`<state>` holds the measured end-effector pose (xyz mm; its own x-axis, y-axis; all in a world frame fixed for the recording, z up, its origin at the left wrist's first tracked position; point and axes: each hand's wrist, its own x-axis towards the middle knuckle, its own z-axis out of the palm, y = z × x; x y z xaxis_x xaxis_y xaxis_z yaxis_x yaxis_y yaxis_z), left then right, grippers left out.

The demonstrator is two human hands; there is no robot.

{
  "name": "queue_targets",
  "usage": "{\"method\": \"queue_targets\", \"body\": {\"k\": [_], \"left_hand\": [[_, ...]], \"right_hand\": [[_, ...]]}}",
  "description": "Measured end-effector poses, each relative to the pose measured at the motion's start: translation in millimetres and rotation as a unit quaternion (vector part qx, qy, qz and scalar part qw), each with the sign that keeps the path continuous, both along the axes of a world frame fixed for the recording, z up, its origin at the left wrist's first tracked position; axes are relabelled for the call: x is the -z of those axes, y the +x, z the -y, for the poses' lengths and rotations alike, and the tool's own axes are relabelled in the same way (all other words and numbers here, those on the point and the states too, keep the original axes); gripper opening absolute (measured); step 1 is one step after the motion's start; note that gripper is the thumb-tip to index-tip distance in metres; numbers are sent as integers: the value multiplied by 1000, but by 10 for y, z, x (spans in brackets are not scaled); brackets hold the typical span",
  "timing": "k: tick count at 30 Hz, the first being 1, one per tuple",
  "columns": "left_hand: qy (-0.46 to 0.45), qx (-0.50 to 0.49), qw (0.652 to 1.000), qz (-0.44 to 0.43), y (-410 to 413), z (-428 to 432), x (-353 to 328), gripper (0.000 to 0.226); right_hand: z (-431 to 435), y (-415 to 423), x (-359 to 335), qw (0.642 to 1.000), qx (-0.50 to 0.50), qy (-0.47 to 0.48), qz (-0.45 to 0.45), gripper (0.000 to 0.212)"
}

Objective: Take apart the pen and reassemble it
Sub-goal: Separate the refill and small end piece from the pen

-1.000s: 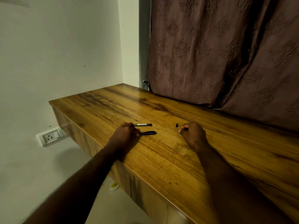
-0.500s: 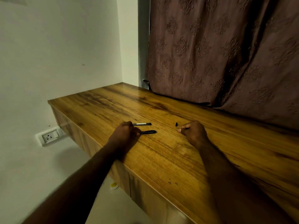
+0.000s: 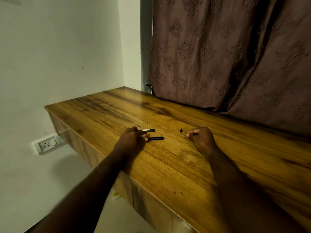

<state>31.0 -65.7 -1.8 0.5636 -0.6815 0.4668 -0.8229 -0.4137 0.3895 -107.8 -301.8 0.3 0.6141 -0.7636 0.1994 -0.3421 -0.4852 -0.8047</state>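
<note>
The pen lies in pieces on the wooden table (image 3: 168,165). A black piece with a silver band (image 3: 148,130) lies farthest back, its left end under my left hand's (image 3: 130,142) forefinger. A plain black tube (image 3: 156,138) lies nearer, touching another fingertip of that hand. The left fingers rest spread on the table, gripping neither piece. A small black cap-like bit (image 3: 181,130) and a tiny pale bit (image 3: 183,136) lie just left of my right hand (image 3: 201,139). That hand is curled, pinching what looks like a thin dark pen part between thumb and forefinger.
A brown patterned curtain (image 3: 227,56) hangs over the table's back edge. The white wall is at left, with a socket (image 3: 45,145) below table height. The table's front edge runs diagonally under my forearms. A small yellow-white object (image 3: 116,195) lies on the floor.
My left fingers have spread a little over the two black pieces. The tiny pale bit now shows beside my right fingertips. Both hands stay nearly in place.
</note>
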Motion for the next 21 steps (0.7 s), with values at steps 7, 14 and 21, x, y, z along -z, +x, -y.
{"method": "queue_targets", "body": {"k": [7,14,21], "left_hand": [[-22,-16,1000,-11,3,-2,-17,25],[-216,-179,940,-195,324,-154,-70,23],[-67,-137,963,-224,456,-5,-102,34]], "right_hand": [[-157,-36,-88,997,43,-36,55,15],[-747,222,-117,977,-129,-165,28,22],[-709,304,-17,967,-178,-169,-68,30]]}}
